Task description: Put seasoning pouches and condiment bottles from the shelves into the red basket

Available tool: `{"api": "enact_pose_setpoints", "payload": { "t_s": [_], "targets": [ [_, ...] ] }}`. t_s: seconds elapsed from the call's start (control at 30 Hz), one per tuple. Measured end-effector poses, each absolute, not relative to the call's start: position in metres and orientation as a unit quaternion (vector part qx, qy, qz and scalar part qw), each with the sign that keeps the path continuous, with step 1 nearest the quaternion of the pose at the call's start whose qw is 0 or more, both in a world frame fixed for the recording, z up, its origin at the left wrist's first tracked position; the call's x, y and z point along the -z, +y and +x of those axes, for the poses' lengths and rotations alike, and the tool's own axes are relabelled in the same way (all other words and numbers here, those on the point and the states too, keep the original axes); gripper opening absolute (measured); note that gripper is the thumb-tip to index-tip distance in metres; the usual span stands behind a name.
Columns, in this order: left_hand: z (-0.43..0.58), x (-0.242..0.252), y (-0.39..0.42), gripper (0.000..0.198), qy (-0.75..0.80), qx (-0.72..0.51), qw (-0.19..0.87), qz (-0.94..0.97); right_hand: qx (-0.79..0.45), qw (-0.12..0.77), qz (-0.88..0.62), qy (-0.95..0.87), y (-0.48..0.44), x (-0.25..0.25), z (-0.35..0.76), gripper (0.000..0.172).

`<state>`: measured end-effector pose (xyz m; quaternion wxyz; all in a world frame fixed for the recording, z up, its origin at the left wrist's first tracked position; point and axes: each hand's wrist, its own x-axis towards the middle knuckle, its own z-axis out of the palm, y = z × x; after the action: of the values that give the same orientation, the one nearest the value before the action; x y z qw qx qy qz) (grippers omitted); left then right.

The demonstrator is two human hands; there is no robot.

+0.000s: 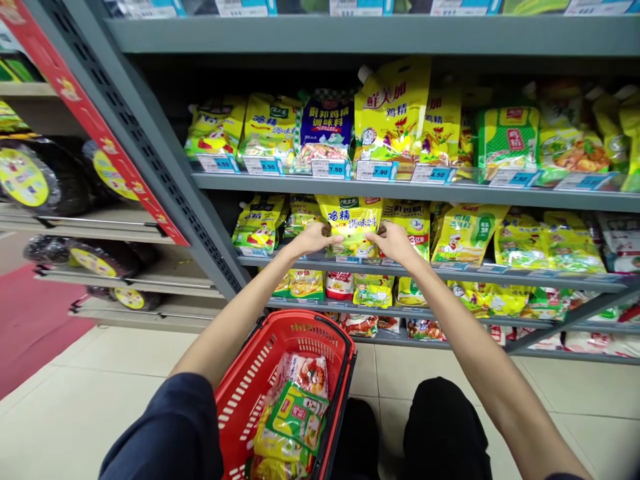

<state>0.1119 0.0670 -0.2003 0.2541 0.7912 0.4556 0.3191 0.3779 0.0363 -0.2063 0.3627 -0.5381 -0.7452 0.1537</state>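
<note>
A yellow seasoning pouch [352, 221] with green and red print stands at the front of the middle shelf [450, 272]. My left hand [314, 239] grips its lower left edge and my right hand [393, 241] grips its lower right edge, fingers curled on the bag. Both arms reach forward over a red shopping basket [250, 380] on the floor, which holds several green, yellow and red packets [295, 417].
Grey metal shelving holds rows of yellow and green seasoning bags with blue price tags [376, 171]. A slanted grey upright [165, 160] with a red strip stands at left, with dark round packs [40, 177] beyond it. The floor is of beige tiles, with a red mat [30, 320] at left.
</note>
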Motion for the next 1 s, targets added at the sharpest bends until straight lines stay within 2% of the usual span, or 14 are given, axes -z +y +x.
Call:
{"api": "enact_pose_setpoints", "payload": {
  "t_s": [0.07,0.27,0.43,0.5,0.63,0.77,0.9,1.0],
  "targets": [
    [0.117,0.203,0.063,0.049,0.484,-0.339,0.226,0.774,-0.132,0.398,-0.543,-0.727,0.037,0.206,0.374,0.028],
    [0.126,0.201,0.044,0.049,0.560,-0.318,0.137,0.753,-0.150,0.395,-0.582,-0.695,0.032,0.201,0.370,0.030],
    [0.116,0.222,0.001,0.029,0.497,-0.444,0.004,0.746,-0.062,0.521,-0.508,-0.683,-0.011,0.226,0.377,0.026],
    [0.115,0.239,-0.013,0.024,0.469,-0.405,-0.013,0.785,-0.047,0.492,-0.480,-0.725,-0.023,0.242,0.374,0.021],
    [0.120,0.258,-0.012,0.020,0.471,-0.357,-0.023,0.806,-0.009,0.350,-0.492,-0.797,-0.023,0.261,0.360,0.019],
    [0.128,0.255,-0.001,0.018,0.487,-0.319,-0.057,0.811,0.038,0.308,-0.507,-0.804,-0.013,0.260,0.352,0.019],
    [0.136,0.256,-0.005,0.029,0.525,-0.256,-0.120,0.803,0.067,0.266,-0.509,-0.816,-0.014,0.259,0.350,0.029],
    [0.144,0.259,-0.009,0.035,0.549,-0.224,-0.128,0.795,0.073,0.243,-0.511,-0.821,-0.016,0.259,0.348,0.036]
  ]
}}
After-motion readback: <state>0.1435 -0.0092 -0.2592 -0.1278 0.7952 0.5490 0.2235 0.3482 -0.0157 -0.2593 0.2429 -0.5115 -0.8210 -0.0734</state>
